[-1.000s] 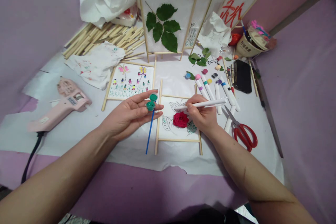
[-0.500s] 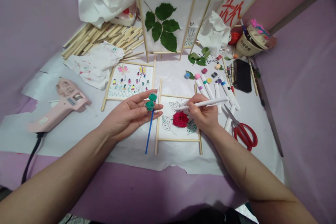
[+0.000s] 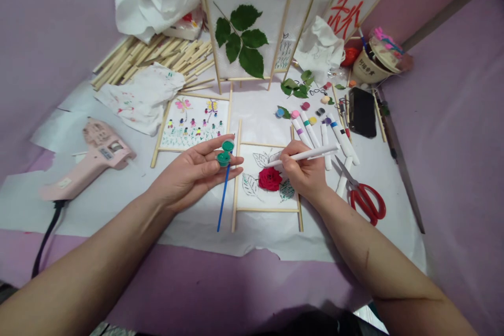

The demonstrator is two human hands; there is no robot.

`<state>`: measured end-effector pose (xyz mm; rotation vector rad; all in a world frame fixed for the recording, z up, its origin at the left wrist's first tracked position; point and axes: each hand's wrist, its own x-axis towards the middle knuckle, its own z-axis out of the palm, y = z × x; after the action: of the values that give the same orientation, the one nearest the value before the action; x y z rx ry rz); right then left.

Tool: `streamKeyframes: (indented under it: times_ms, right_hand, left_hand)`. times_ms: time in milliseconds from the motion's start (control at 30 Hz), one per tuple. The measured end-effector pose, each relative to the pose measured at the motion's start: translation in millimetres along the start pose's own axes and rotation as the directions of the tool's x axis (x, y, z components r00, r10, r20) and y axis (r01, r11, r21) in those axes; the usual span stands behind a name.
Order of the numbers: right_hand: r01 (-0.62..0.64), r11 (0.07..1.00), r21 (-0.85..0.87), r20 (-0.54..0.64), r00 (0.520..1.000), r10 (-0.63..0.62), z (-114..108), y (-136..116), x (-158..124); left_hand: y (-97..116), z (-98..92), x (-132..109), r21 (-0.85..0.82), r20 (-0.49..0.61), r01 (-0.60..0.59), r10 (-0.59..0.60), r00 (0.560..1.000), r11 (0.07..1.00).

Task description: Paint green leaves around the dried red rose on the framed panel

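Observation:
My left hand [image 3: 192, 170] lies palm up over the white paper and pinches a small green paint pot [image 3: 224, 153] with its lid flipped open. A blue brush [image 3: 224, 194] lies under its fingertips. My right hand [image 3: 304, 172] grips a white marker [image 3: 305, 155] and holds its tip on the small wooden-framed panel [image 3: 268, 178], just above the red rose [image 3: 270, 179] stuck to it among drawn leaves.
Several markers [image 3: 321, 131] and red scissors [image 3: 364, 197] lie to the right, with a black phone [image 3: 363, 112] beyond. A pink glue gun [image 3: 88, 160] sits at the left. A painted panel [image 3: 195, 123], wooden sticks [image 3: 157, 60] and a standing leaf screen [image 3: 246, 31] are behind.

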<state>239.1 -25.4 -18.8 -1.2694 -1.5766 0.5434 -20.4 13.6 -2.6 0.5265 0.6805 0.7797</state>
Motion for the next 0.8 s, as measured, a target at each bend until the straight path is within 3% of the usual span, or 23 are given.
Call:
streamKeyframes:
  times_ms: [267,500,600,667,800]
  right_hand:
    - [0.046,0.999,-0.001,-0.177,0.983,-0.046,-6,-3,3]
    - [-0.180,0.984,0.013,-0.081,0.980,0.180,-21,-25,2]
    - [-0.247,0.969,-0.011,-0.188,0.952,0.240,-17,-23,-7]
    - [-0.257,0.966,-0.037,-0.263,0.935,0.239,-11,-19,-13]
    - [-0.167,0.979,-0.112,-0.288,0.949,0.129,-5,-12,-18]
  left_hand:
    - [0,-0.8,1,-0.007,0.047,-0.012,0.012,0.999,1.000]
    - [2,1.5,0,-0.007,0.034,0.000,0.001,0.999,1.000]
    - [2,2.0,-1,0.000,0.026,0.000,0.000,1.000,1.000]
    - [2,1.6,-1,-0.005,0.025,0.000,0.000,1.000,1.000]
    - [2,0.5,-1,-0.017,0.030,0.001,-0.001,1.000,1.000]
